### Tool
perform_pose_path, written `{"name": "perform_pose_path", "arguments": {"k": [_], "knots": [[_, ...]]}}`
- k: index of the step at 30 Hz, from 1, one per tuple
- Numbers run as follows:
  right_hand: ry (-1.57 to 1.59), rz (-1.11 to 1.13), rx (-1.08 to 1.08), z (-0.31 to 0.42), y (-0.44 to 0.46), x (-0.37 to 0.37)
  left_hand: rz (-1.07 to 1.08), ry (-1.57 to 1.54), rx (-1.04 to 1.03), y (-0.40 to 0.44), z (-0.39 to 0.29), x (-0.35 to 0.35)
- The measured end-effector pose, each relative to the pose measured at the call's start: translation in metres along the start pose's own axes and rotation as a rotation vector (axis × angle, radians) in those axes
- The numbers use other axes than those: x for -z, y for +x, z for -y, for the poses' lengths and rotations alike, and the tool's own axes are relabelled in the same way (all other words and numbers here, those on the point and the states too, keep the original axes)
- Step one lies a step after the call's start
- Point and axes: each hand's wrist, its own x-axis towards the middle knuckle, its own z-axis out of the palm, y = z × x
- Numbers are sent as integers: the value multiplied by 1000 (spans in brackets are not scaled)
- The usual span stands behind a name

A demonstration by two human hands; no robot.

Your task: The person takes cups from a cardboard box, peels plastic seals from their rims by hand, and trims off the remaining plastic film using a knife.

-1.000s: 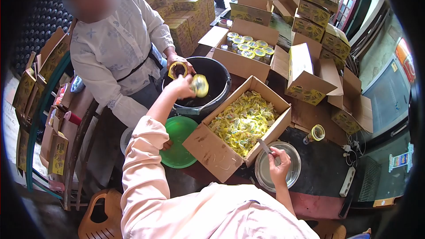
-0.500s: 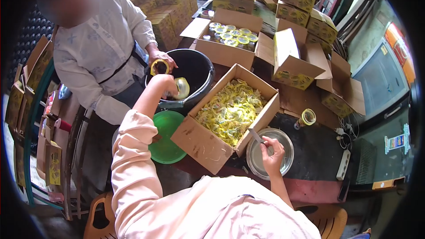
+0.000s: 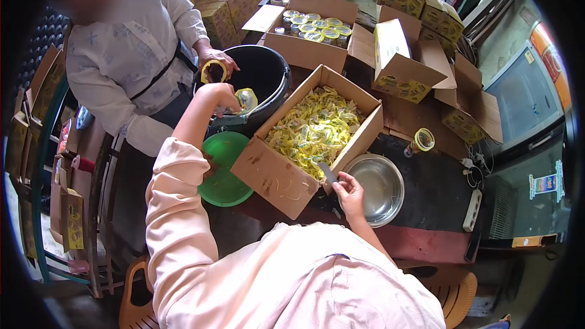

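Observation:
Over the near rim of the black bucket [image 3: 279, 94], my left hand [image 3: 220, 95] is closed on a yellow-lidded container [image 3: 247, 100]. Close beside it, a co-worker's hand [image 3: 214, 53] holds an open jar with a yellow rim [image 3: 213, 72]. My right hand [image 3: 349, 192] pinches a flat metal blade [image 3: 328, 173] at the near right edge of a cardboard box [image 3: 275, 187]. Yellow plastic scraps [image 3: 317, 123] fill that box. To the right of my right hand sits a round metal bowl [image 3: 381, 192].
A green basin [image 3: 226, 189] stands below the bucket, with the co-worker's other hand at its left. One jar [image 3: 420, 141] is on the dark table at right. Behind are a carton of lidded jars [image 3: 314, 27], open cartons [image 3: 405, 76] and a power strip [image 3: 471, 210].
The view has shifted, so most things sit further left and higher. My right hand with the blade has moved left, off the bowl to the box edge. My left hand still holds the container.

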Motion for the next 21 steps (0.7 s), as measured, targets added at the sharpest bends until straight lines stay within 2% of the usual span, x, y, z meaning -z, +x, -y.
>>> {"name": "perform_pose_path", "arguments": {"k": [2, 4, 12, 18, 21], "knots": [[-151, -6, 64, 4, -6, -14, 71, -22, 61, 3, 2, -1], [-162, 26, 52, -9, -8, -18, 116, -87, 97, 3, 6, 0], [-60, -41, -105, -29, -9, -28, -169, -7, -48, 8, 11, -22], [-37, -101, -110, -43, -5, -23, -145, 1, -23, -1, 5, -21], [-50, -114, -134, -41, -2, -24, -266, 68, -77, 12, 9, -31]]}}
